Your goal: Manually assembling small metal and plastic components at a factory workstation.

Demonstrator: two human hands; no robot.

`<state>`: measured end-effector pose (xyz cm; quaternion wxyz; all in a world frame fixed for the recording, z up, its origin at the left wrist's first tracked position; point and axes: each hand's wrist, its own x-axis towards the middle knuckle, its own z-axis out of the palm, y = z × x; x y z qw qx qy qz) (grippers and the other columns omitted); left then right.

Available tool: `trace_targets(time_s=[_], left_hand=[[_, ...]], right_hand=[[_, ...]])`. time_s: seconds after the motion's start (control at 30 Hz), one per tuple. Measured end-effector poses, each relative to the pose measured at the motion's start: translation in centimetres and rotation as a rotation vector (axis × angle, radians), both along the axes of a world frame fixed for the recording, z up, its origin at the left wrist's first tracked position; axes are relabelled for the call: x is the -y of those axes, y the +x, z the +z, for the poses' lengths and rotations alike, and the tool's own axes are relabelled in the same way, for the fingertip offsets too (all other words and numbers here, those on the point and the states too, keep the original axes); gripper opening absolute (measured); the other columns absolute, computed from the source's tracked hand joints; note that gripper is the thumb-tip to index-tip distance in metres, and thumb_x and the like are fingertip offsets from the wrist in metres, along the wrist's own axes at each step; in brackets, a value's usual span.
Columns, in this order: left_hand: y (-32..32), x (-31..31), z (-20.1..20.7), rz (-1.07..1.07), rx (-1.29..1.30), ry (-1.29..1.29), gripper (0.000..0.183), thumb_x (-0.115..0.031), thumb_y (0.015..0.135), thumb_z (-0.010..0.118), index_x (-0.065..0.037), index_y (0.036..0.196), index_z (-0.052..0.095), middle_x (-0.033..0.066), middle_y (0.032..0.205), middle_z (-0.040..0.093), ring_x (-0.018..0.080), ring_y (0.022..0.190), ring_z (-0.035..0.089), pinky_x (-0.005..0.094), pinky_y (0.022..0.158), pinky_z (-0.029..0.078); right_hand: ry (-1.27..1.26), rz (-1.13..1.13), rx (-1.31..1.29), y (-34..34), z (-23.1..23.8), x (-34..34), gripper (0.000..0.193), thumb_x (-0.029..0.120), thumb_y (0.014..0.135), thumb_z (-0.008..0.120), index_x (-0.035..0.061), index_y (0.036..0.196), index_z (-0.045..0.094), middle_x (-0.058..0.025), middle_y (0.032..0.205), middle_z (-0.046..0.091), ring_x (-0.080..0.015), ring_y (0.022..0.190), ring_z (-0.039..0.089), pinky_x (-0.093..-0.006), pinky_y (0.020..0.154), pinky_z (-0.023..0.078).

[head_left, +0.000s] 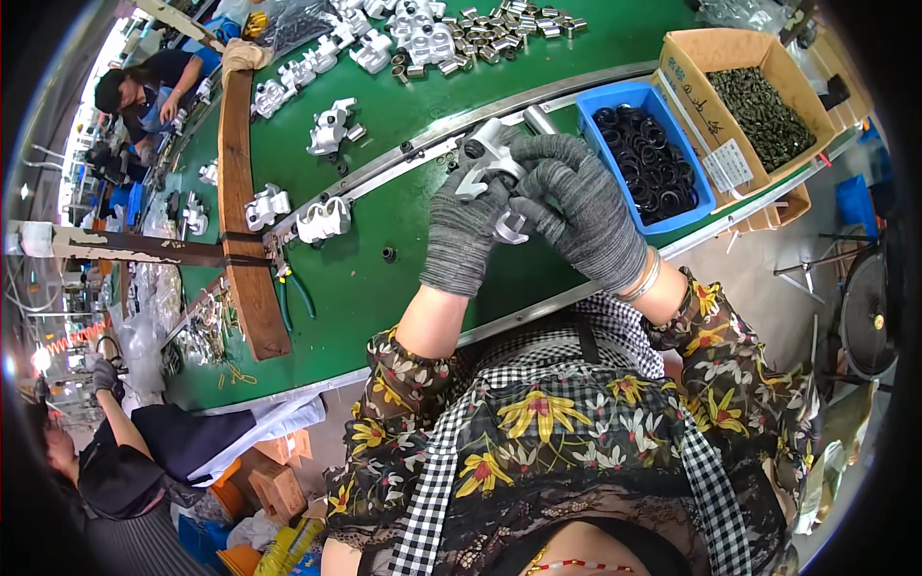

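Over the green bench, head view:
Left hand point(468, 223): my grey-gloved fingers are wrapped around the silver metal casting point(492, 161), gripping it from below.
Right hand point(581, 206): gloved, closed over the casting's right side.
Casting: held above the green table point(384, 298), just left of the blue bin point(645, 154) of black rings.
Beside that: cardboard box point(744, 101) of small dark parts.

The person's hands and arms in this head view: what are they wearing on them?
Both the left hand and the right hand wear grey knitted gloves that end at the wrist. A thin silvery bangle circles the right wrist. The sleeves are dark fabric with yellow, red and white flowers, pushed up the forearms. A black-and-white checked apron covers the front.
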<state>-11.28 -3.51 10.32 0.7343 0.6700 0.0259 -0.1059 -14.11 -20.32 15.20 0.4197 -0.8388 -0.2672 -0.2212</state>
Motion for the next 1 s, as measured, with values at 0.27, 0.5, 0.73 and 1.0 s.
trace_targets(time_s=[0.27,0.5,0.73,1.0], left_hand=[[0.0,0.2,-0.5,0.102,0.148,0.318,0.034,-0.008,0.083,0.066,0.003,0.114,0.059,0.0104,0.094,0.067,0.0134,0.08,0.062,0.0255,0.072,0.051],[-0.1,0.7,1.2,0.055,0.276,0.388,0.034,-0.006,0.085,0.063,0.002,0.118,0.057,0.0117,0.101,0.065,0.0156,0.087,0.062,0.0272,0.077,0.051],[-0.4,2.2,2.1,0.128,0.014,-0.285,0.041,-0.005,0.08,0.067,0.001,0.118,0.057,0.0118,0.102,0.066,0.0163,0.089,0.062,0.0291,0.081,0.05],[-1.7,1.9,0.4,0.085,0.33,0.395,0.043,-0.002,0.079,0.064,0.002,0.119,0.048,0.0119,0.106,0.059,0.0192,0.095,0.059,0.0308,0.086,0.048]], right_hand=[[-0.137,-0.09,0.114,0.1,0.4,-1.4,0.02,0.01,0.072,0.067,0.0024,0.089,0.059,-0.0148,0.107,0.061,-0.0317,0.1,0.058,-0.0457,0.099,0.042],[0.302,0.1,-0.227,0.9,-0.2,-0.7,0.02,0.005,0.076,0.072,0.0026,0.085,0.054,-0.0118,0.104,0.058,-0.0216,0.092,0.057,-0.0329,0.082,0.048],[0.194,-0.038,-0.378,1.1,-0.5,0.4,0.03,0.018,0.078,0.074,0.002,0.097,0.057,-0.01,0.084,0.053,-0.0207,0.078,0.057,-0.0326,0.067,0.049],[0.049,-0.084,-0.353,-0.1,0.5,0.5,0.022,0.016,0.088,0.058,0.0032,0.106,0.056,-0.0186,0.092,0.061,-0.0357,0.085,0.061,-0.0386,0.077,0.05]])
